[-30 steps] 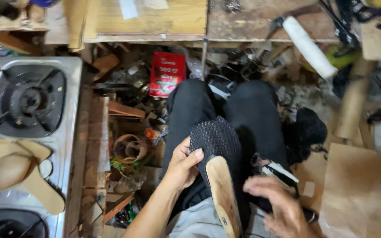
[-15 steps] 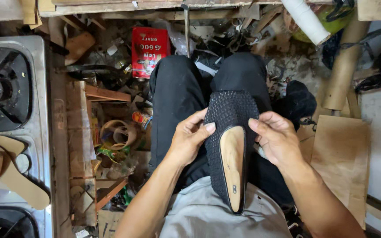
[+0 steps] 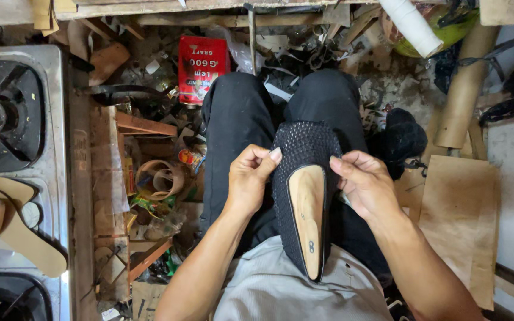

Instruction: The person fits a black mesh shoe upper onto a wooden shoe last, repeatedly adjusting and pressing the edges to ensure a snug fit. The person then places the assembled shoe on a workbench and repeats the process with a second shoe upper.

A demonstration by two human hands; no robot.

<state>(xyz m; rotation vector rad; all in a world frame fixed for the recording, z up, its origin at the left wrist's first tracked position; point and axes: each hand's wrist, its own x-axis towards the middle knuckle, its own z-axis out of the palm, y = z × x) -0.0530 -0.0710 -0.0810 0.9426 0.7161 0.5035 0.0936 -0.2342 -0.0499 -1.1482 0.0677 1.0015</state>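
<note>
A black woven shoe upper [image 3: 304, 154], stretched over a wooden last [image 3: 307, 217], is lying on the person's lap. The left hand [image 3: 251, 178] is pinching its left edge; the right hand [image 3: 364, 181] is gripping its right edge. Left of the shoe, a red tin [image 3: 200, 66] is standing closed among scraps, leaving little room.
</note>
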